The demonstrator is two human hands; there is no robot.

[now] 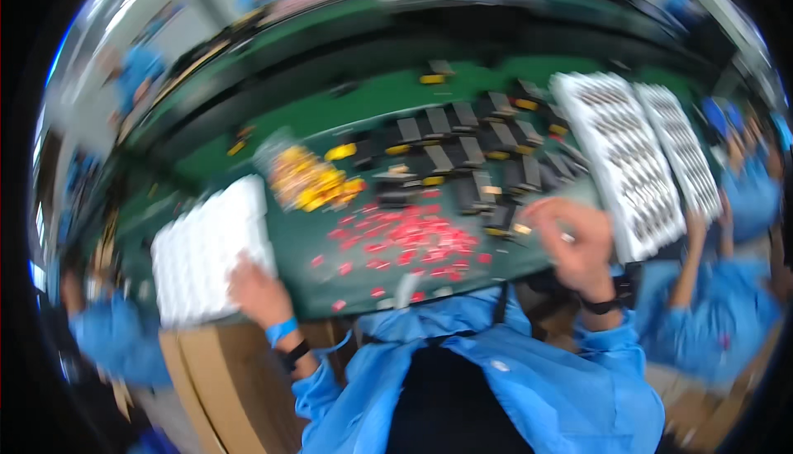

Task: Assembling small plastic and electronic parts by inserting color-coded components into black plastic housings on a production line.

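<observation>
My left hand (258, 290), with a blue band at its wrist, is at the near right edge of a white ribbed tray (211, 247) and seems to touch it. Motion smears its fingers. My right hand (576, 243) is raised over the table's right front, beside black box-shaped parts. Its fingers are curled together, and a small pale spot shows between them, too blurred to name. Between my hands, many small red pieces (413, 235) lie scattered. Behind them are rows of black parts (434, 123) with grey faces and yellow ends.
A clear bag of yellow pieces (310, 177) lies left of centre on the green table (289, 276). Two white trays with rows of slots (624, 156) (681, 148) stand on the right. A cardboard box (239, 380) is below the left edge. People in blue sit on both sides.
</observation>
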